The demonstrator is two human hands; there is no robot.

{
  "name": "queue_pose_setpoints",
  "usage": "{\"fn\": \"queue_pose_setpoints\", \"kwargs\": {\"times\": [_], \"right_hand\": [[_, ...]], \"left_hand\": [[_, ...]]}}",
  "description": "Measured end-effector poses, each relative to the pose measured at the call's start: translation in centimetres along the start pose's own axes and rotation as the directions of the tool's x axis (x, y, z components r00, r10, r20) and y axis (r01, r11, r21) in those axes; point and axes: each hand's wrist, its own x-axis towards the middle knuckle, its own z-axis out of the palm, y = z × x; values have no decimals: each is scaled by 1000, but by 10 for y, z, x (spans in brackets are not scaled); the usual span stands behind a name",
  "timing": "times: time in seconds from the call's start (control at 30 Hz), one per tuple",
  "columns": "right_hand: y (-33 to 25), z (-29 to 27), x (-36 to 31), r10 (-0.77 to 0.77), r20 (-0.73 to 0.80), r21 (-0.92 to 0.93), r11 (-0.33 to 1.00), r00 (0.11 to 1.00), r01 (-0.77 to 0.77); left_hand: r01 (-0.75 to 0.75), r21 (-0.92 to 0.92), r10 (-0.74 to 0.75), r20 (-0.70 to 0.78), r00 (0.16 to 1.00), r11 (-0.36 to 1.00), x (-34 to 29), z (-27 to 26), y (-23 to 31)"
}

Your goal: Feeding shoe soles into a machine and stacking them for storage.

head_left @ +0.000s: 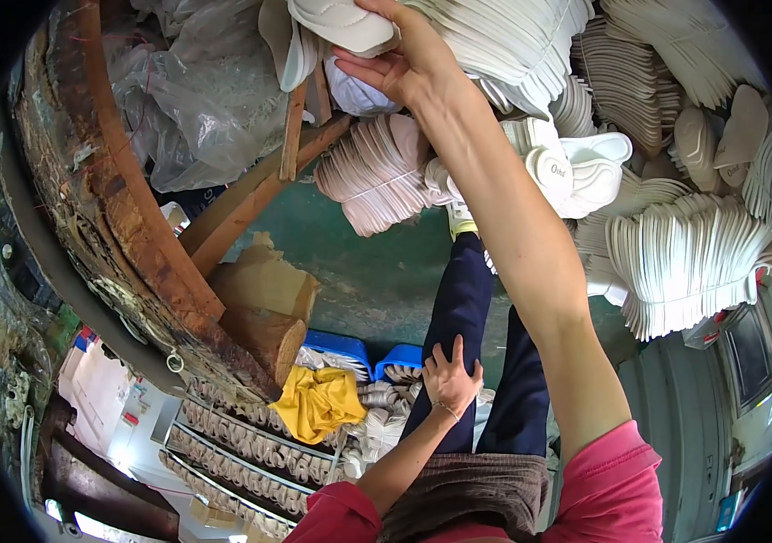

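My right hand (pixel 399 59) reaches far out and grips a white shoe sole (pixel 342 23) at the top of the view, beside a large stack of white soles (pixel 513 41). My left hand (pixel 449 376) rests flat with spread fingers on my left knee, on the dark blue trouser leg (pixel 463 299). It holds nothing. A pink sleeve covers each upper arm.
Bundles of white and pale pink soles (pixel 685 262) lie piled across the green floor (pixel 368 262) ahead and right. A rusty round machine frame (pixel 123 208) curves at the left, with plastic bags (pixel 214 90), wooden blocks (pixel 263 312), a yellow cloth (pixel 318 403) and blue crates (pixel 336 348).
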Motion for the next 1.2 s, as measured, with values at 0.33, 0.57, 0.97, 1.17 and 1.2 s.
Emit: {"fn": "queue_pose_setpoints", "kwargs": {"times": [0.33,0.57,0.97,1.17,1.2], "right_hand": [[-1,0,0,38,19,-18,999,999,-38],[18,-26,-13,-103,96,-115,987,990,114],[-75,-56,-29,-719,695,-708,-681,14,184],[-76,-99,-49,-743,565,-825,-497,360,269],[-74,-105,-52,-748,568,-820,-480,344,310]], "left_hand": [[11,-6,-11,7,1000,1000,1,-1,-2],[6,-25,-5,12,1000,1000,1,-3,2],[-21,28,21,6,1000,999,1,-10,12],[-17,44,17,-3,1000,999,2,-10,17],[-15,41,15,0,1000,999,2,-11,17]]}}
